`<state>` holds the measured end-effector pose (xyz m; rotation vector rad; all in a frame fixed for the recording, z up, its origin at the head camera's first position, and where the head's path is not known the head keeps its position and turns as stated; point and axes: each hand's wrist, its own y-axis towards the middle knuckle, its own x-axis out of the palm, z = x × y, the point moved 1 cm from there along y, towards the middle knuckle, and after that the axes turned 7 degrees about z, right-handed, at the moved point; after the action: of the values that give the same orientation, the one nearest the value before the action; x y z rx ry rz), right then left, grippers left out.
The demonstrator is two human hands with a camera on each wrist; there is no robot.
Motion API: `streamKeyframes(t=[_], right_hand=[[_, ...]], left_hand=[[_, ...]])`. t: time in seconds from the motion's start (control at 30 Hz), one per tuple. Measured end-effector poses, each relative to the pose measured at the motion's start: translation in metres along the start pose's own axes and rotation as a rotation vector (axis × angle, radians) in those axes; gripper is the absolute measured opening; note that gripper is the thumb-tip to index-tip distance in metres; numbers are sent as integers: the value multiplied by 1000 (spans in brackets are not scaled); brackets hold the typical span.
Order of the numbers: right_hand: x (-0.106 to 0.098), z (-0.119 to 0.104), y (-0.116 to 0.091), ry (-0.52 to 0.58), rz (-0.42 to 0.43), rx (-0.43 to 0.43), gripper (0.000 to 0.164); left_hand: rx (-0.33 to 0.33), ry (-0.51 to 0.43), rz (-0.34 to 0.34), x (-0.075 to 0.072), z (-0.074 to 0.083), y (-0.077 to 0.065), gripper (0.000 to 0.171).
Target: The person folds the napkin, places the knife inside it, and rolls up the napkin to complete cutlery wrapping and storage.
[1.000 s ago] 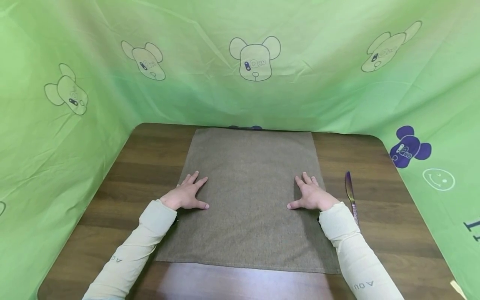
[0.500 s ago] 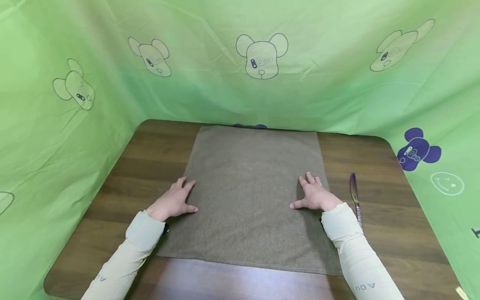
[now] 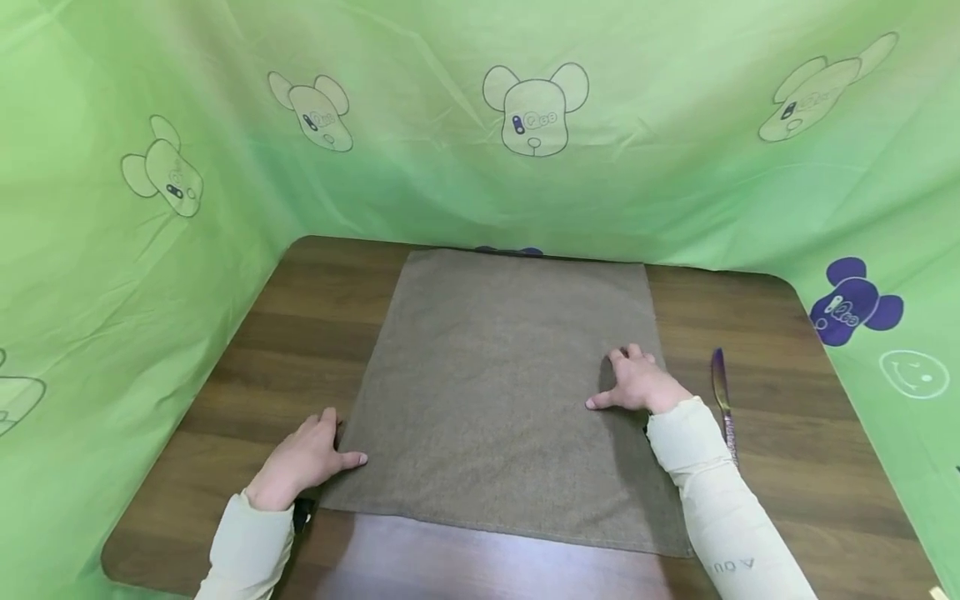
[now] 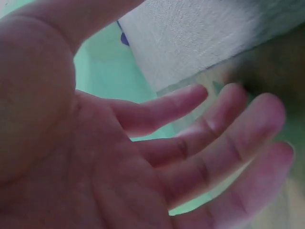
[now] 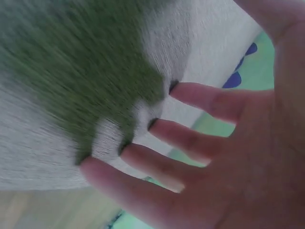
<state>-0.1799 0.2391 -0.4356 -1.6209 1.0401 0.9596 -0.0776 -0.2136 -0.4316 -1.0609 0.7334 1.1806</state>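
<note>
Head: farthest, above the near side of the cloth [image 3: 491,392], facing forward-down
Left hand [image 3: 302,460]: close, facing fingerward, by cloth's left edge
Right hand [image 3: 647,386]: close, facing fingerward, over cloth's right side
Shared by all: cloth

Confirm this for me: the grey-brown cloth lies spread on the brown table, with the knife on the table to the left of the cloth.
The side is wrong: the head view shows the knife to the right of the grey-brown cloth, which does lie spread on the brown table.
</note>
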Motion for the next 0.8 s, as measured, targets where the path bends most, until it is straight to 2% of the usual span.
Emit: streamKeyframes(t=[0.23,0.4,0.5,0.63,0.8], right_hand=[[-8,12,19,11,124,4,69],[-3,16,36,86,184,-45,77],[0,13,46,93,167,-39,88],[4,7,54,82,85,3,95],[8,0,58,55,-6,31,95]], left_hand=[[-39,-20,7,5,-2,-21,64],[-91,-35,52,13,-4,-30,55],[-121,-58,89,18,-5,-32,50],[-146,-84,118,23,-8,-34,45],[-165,-108,111,26,-13,-35,34]])
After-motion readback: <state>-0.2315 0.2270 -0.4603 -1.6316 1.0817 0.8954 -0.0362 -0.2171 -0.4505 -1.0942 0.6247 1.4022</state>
